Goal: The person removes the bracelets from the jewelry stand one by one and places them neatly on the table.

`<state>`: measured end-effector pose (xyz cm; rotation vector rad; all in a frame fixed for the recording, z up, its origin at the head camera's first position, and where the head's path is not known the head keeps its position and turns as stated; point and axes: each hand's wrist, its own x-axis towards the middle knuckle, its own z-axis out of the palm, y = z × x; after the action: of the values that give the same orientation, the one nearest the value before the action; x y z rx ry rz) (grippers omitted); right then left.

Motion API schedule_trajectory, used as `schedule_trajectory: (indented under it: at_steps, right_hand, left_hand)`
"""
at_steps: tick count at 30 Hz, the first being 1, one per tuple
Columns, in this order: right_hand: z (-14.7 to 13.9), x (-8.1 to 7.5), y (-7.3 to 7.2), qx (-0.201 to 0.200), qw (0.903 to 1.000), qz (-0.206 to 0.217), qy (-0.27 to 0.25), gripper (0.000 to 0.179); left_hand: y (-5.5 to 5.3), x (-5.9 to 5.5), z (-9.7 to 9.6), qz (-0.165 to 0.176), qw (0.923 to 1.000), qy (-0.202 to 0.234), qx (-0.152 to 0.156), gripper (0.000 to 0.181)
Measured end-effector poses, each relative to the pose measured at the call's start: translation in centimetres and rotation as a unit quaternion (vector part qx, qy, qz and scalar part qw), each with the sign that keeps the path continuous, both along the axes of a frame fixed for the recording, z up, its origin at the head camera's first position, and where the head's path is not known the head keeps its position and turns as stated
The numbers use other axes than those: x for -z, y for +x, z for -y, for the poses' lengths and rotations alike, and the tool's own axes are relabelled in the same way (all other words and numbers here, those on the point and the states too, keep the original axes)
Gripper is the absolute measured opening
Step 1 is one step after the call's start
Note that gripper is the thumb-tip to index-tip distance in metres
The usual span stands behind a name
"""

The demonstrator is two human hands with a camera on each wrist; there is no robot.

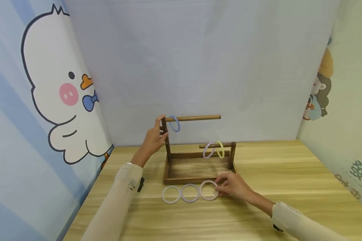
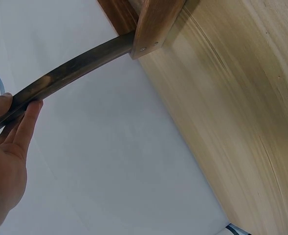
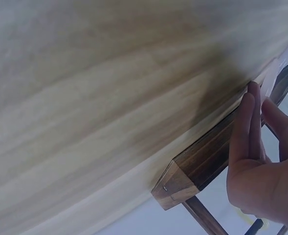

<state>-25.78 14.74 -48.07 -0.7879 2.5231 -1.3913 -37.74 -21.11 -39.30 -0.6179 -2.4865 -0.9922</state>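
A dark wooden stand (image 1: 193,181) with a tray base rises at the back of the table. My left hand (image 1: 153,138) grips its tall left post (image 2: 70,71) near the top, thumb on one side and fingers on the other. From the upper bar (image 1: 199,117) hangs a blue bangle (image 1: 179,126). On the lower bar hang a purple bangle (image 1: 204,153) and a yellow bangle (image 1: 223,153). In front of the tray, my right hand (image 1: 233,185) pinches the right edge of a pale pinkish bangle (image 1: 209,199), seen edge-on in the right wrist view.
Left of the pinched bangle, a lilac bangle (image 1: 190,201) and a whitish bangle (image 1: 170,202) lie in a row on the wood-grain table (image 1: 265,174). A pale curtain (image 1: 211,60) hangs behind; printed cloths stand at both sides.
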Motion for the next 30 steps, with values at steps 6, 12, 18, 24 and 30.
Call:
schedule_trajectory:
  at_steps: [6,12,18,24,30]
  right_hand:
    - [-0.3,-0.1,0.1,0.012,0.9999,0.003,0.0,0.024]
    - [-0.2,0.3,0.3,0.028,0.9995,-0.012,0.005,0.012]
    - [0.2,0.8,0.4,0.043,0.9978,-0.04,0.029,0.009]
    - [0.2,0.9,0.3,0.048,0.9953,-0.072,0.045,0.008]
    - [0.3,1.0,0.4,0.052,0.9963,-0.058,0.036,0.01]
  left_hand:
    - [-0.2,-0.1,-0.3,-0.005,1.0,0.005,0.003,0.076]
    - [-0.2,0.0,-0.3,-0.01,0.9999,0.007,0.004,0.076]
    - [0.1,0.0,-0.2,-0.008,1.0,0.003,0.002,0.077]
    - [0.3,-0.1,-0.3,-0.005,1.0,-0.002,-0.008,0.078]
    - [0.4,-0.2,-0.2,-0.004,1.0,-0.003,-0.003,0.078]
